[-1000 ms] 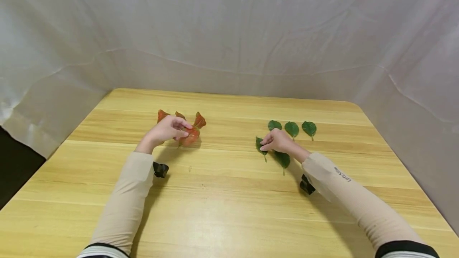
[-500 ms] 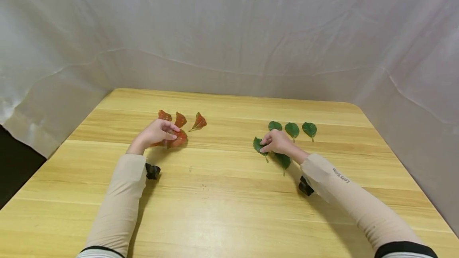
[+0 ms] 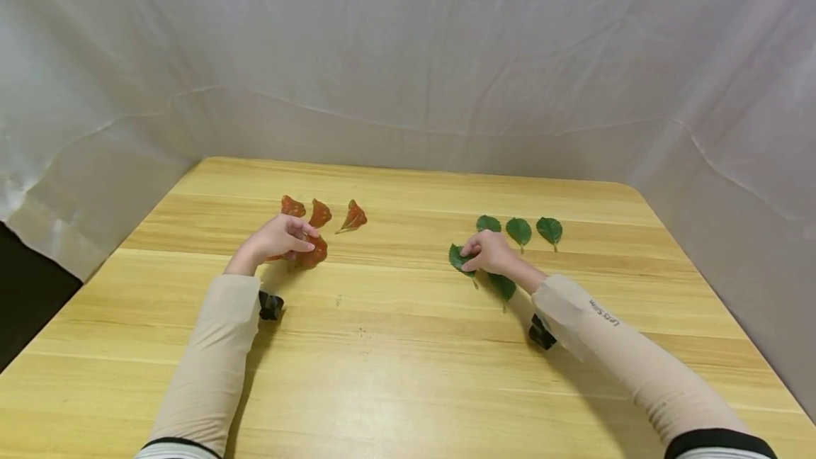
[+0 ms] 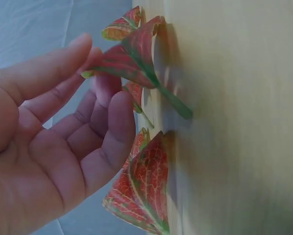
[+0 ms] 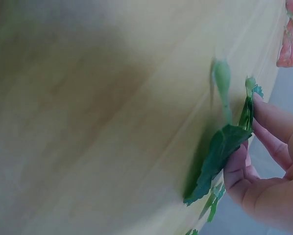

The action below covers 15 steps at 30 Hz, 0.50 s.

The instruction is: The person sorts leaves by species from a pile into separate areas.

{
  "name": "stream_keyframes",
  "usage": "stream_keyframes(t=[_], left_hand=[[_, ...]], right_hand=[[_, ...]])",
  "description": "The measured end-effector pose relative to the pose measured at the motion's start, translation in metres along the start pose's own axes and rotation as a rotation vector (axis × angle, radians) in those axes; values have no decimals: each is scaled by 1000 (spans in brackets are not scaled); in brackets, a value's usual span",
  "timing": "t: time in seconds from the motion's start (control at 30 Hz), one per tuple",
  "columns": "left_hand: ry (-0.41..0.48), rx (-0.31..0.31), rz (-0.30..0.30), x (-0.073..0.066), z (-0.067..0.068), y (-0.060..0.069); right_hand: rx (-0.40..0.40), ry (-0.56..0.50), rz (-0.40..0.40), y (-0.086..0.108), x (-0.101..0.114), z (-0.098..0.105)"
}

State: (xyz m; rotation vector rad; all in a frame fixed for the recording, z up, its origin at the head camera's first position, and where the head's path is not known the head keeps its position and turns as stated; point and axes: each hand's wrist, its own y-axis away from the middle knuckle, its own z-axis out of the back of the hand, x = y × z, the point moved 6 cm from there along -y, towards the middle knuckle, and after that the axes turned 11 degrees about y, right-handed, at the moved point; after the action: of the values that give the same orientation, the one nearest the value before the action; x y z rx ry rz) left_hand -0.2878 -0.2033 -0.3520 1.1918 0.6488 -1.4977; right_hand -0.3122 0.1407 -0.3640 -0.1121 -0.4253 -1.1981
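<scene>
In the head view, my left hand [image 3: 280, 237] is at the left, pinching the edge of a red leaf [image 3: 312, 252] between thumb and forefinger. The left wrist view shows this red leaf [image 4: 129, 58] with its green stem slanting to the table. Another red leaf [image 4: 144, 186] stands beside the curled lower fingers, mostly hidden by the hand in the head view. To the right, my right hand [image 3: 494, 253] pinches a green leaf [image 3: 459, 258] low at the tabletop. A second green leaf [image 3: 502, 286] lies under that hand, partly covered; the right wrist view shows it near the thumb.
Behind the left hand several red leaves, one at the right end [image 3: 353, 215], form a row. Several green leaves, such as the rightmost one [image 3: 549, 230], line up behind the right hand. The wooden table [image 3: 395, 374] meets pale cloth walls [image 3: 408, 55] at its back and sides.
My left hand has shifted left and slightly lower with the red leaf, uncovering the red leaves behind. My right hand has edged slightly left, and its green leaf has moved a little left.
</scene>
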Motion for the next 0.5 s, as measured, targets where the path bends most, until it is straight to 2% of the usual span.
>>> stream_keyframes(t=[0.13, 0.33, 0.5], left_hand=[[-28, -37, 4, -3, 2, 2], [-90, -117, -90, -20, 3, 8], [-125, -158, -144, -36, -4, 9]], right_hand=[[-10, 9, 4, 1, 1, 0], [-25, 9, 3, 1, 2, 1], [-27, 11, 1, 1, 1, 2]])
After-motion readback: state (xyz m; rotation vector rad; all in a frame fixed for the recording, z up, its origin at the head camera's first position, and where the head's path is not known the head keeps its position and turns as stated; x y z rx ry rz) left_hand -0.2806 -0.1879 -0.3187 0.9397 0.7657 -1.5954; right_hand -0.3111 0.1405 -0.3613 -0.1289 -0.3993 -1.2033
